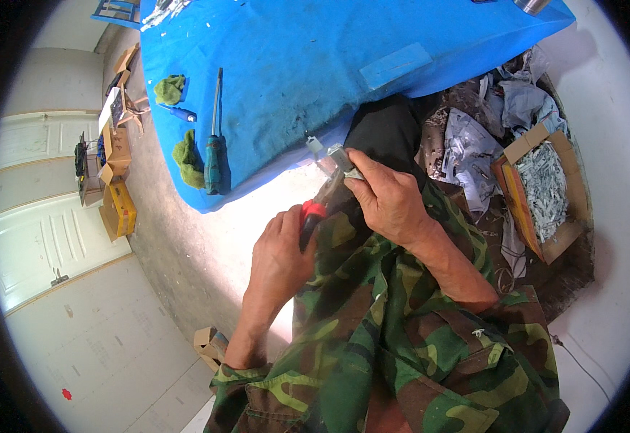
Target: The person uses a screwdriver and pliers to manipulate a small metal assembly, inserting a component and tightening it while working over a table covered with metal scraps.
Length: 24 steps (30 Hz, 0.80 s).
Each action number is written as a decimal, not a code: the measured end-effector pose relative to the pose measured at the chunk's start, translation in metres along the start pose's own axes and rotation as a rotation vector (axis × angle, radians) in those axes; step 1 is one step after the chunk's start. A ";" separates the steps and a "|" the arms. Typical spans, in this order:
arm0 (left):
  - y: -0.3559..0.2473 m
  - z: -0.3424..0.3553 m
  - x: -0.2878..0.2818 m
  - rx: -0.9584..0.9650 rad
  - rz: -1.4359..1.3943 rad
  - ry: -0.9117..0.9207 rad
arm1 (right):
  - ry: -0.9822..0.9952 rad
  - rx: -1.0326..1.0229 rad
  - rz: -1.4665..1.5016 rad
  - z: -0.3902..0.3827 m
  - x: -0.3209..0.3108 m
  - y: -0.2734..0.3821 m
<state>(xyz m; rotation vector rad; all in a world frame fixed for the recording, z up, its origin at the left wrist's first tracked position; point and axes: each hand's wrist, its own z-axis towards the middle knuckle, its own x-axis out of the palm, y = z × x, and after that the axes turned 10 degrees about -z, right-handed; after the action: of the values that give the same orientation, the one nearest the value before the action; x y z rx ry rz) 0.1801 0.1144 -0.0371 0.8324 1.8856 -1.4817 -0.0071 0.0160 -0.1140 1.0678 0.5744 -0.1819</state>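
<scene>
A red-handled plier tool (313, 213) is gripped by the left hand (279, 260); a small grey metal part (338, 160) is pinched by the right hand (387, 198).

I see a blue table cover (315, 65) | a teal-handled screwdriver (214, 155) lying on it beside two green rags (188, 159) | an open cardboard box of small grey parts (546, 191) on my right | yellow and brown boxes (118, 206) on the floor at left.
</scene>
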 end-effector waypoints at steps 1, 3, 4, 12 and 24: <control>-0.001 0.000 0.000 -0.005 0.020 0.001 | 0.024 0.007 -0.015 -0.001 -0.001 0.000; -0.005 -0.001 0.001 -0.012 0.060 0.004 | 0.041 0.033 -0.011 0.000 0.000 0.001; -0.007 -0.001 0.001 -0.009 0.074 -0.007 | 0.050 0.047 -0.010 0.000 0.000 0.002; -0.027 0.001 0.001 0.005 0.159 -0.002 | -0.059 0.186 0.140 0.011 -0.002 0.003; -0.026 0.002 -0.001 0.042 0.123 -0.004 | -0.094 0.057 0.110 0.012 -0.007 -0.014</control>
<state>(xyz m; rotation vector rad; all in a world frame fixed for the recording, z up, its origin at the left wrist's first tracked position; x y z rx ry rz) 0.1605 0.1079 -0.0211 0.9463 1.7731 -1.4506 -0.0144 -0.0025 -0.1170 1.1373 0.4267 -0.1517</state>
